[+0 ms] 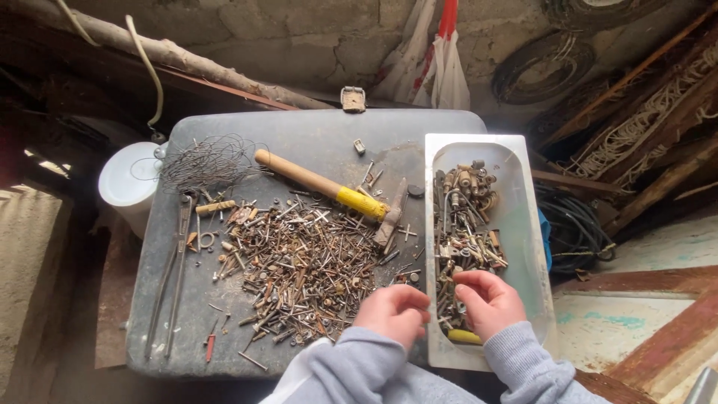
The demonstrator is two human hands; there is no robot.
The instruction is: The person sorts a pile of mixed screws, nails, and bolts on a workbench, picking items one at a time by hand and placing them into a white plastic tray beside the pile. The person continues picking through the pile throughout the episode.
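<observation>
Rusty nails (303, 265) heaped at ten o'clock of my curled left hand (394, 312); right hand (486, 299) pinches inside white tray (532, 247). Risk, I judge: pricked fingertips, scattered hardware.

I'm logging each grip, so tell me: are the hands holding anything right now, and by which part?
It cannot be told. The left hand is curled at the edge of the nail pile; the right hand is curled over the white tray, fingers hiding any small piece.

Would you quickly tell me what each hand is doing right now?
Left hand: curled beside the white tray; contents cannot be told.
Right hand: curled over tray's hardware; grip unclear.
</observation>
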